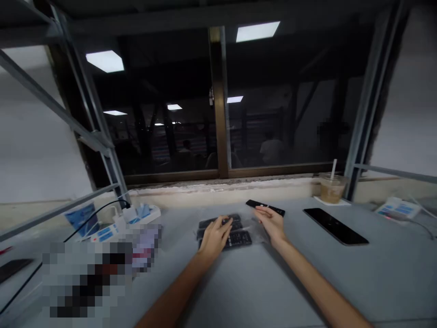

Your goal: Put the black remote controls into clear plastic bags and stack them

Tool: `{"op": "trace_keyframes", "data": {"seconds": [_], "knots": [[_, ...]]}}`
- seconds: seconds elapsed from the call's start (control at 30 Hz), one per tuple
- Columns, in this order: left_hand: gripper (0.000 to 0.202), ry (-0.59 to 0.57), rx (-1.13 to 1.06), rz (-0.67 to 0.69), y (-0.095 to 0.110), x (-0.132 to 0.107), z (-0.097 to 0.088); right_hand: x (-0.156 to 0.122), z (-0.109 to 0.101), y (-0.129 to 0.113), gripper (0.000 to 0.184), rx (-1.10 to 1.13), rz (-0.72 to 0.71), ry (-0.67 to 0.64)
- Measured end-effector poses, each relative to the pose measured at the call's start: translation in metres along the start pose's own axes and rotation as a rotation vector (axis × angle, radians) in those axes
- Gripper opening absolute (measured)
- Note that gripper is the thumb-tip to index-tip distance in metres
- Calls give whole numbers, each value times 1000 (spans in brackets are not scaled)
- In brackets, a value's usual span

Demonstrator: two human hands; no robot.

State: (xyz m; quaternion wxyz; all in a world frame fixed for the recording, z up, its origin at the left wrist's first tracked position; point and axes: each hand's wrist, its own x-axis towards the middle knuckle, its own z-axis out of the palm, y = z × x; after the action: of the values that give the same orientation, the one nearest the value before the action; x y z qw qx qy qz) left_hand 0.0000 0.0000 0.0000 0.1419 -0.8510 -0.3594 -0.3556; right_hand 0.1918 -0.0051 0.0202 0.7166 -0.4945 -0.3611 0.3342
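My left hand (215,236) lies on a small heap of black remote controls (239,238) wrapped in clear plastic, fingers curled over the top one. My right hand (272,222) reaches to the right of the heap with its fingers bent around the near end of a single black remote control (269,207) that lies on the grey table (239,282). Both forearms stretch forward from the bottom edge.
A black phone (335,226) lies flat at the right. An iced drink cup with a straw (332,187) stands by the window sill. White power strips sit at the left (116,223) and far right (398,208). A dark window rises behind the table.
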Motion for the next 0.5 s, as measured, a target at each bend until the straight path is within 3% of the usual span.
{"op": "trace_keyframes", "data": {"seconds": [0.27, 0.5], "knots": [[24, 75, 67, -49, -11, 2, -3, -7, 4, 7, 25, -191, -232, -307], [33, 124, 122, -162, -18, 3, -6, 20, -7, 13, 31, -484, -437, -403]]}}
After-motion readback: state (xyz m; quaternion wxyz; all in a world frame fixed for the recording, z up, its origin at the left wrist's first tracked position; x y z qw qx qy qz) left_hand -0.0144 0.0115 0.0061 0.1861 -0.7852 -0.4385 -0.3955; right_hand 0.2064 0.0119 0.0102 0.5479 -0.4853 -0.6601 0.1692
